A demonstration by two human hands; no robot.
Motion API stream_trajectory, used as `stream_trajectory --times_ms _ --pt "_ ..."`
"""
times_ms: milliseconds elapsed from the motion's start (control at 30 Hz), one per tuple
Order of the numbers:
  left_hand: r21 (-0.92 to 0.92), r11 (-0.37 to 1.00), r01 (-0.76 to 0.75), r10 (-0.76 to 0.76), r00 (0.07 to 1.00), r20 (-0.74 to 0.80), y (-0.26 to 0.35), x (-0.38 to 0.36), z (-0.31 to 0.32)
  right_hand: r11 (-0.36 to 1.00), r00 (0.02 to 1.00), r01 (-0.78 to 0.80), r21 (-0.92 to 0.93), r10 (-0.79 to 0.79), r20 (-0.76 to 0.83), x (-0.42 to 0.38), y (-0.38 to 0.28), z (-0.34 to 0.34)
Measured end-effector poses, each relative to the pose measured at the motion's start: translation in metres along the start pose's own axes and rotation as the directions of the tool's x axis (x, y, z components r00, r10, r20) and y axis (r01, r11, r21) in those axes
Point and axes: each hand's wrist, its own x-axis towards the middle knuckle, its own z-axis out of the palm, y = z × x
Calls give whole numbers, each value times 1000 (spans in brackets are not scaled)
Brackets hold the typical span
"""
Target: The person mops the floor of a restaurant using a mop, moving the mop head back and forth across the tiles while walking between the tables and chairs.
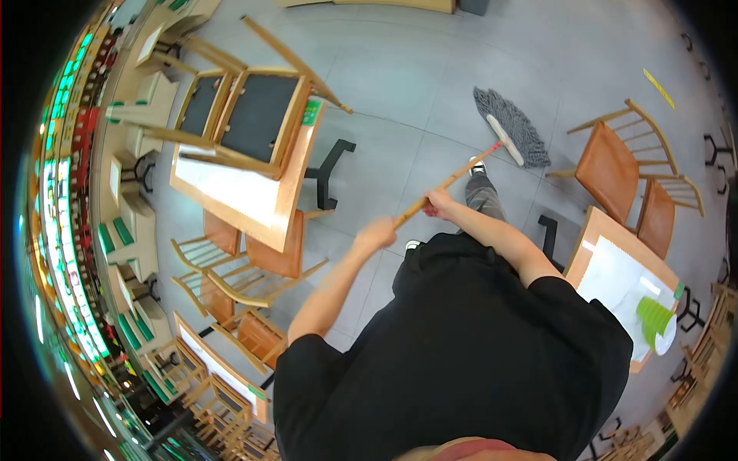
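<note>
The mop [523, 131] spreads its soft, probably draggy strings on the floor [377, 69]; left hand [375, 233] and right hand [440, 204], spaced apart, clamp its stiff pole [458, 175] (a sensible hold).

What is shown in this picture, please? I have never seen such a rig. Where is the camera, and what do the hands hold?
There is no robot here, only a person in a black top, with bare hands. The single picture comes from a camera worn on the head, looking forward and down; its lens bends the edges. The left hand, blurred, and the right hand hold a mop. Its grey strands rest on the grey floor. At the left, upturned chairs sit on one table. At the right, another table bears a green and white object, too unclear to name.
</note>
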Motion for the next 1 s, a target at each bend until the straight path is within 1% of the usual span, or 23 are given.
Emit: stream_trajectory --times_ms 33,133,233,267,300,367,433,500,567,600,667,700,767,833,900,967,1000 --pt "32 999 -4 3 1000 17 14 12 -27 991 994 91 95 -85 -65 -10 -22 1" --pt "113 994 -5 -4 997 82 66 54 -77 955 973 181 234 -139 -186 -10 -74 -28" --pt "77 997 -13 1 988 152 127 92 -91 916 925 266 300 -155 -346 1 -98 -79" --pt "80 997 -20 4 980 198 151 103 -91 903 899 318 290 -189 -395 8 -101 -102" --pt "78 997 -23 3 970 244 176 113 -87 891 870 363 273 -218 -443 19 -99 -128" --pt "-23 985 -171 170 944 283 207 145 -53 779 753 523 347 -232 -615 29 -95 -171" --pt "-79 974 -212 225 944 244 249 163 -19 770 742 516 376 -183 -645 34 -84 -222" --pt "-122 966 -229 248 955 165 272 173 17 835 743 473 281 -207 -636 14 -80 -261" --pt "-170 968 -183 203 973 113 270 167 40 910 708 391 137 -202 -676 -8 -79 -271" --pt "-203 966 -157 177 981 84 265 161 51 939 690 338 58 -206 -694 -18 -76 -271" --pt "-186 960 -210 232 967 105 223 167 63 940 762 323 112 -188 -620 -19 -67 -253" --pt "-174 956 -235 257 960 115 200 166 59 940 796 313 139 -179 -579 -18 -64 -239" --pt "-297 954 -38 132 944 303 175 115 -4 936 858 294 195 -169 -485 -24 -66 -192" --pt "-315 947 -69 156 953 259 138 65 -38 943 893 300 144 -224 -391 -9 -58 -142" --pt "-287 958 -4 84 960 268 112 11 -61 965 881 257 55 -210 -423 -1 -45 -83" --pt "-267 961 69 0 968 249 96 -36 -69 956 864 171 238 -30 -502 -29 -29 -15" --pt "-285 951 118 -40 963 266 82 -45 -61 983 971 34 179 9 -237 -39 -19 -10"
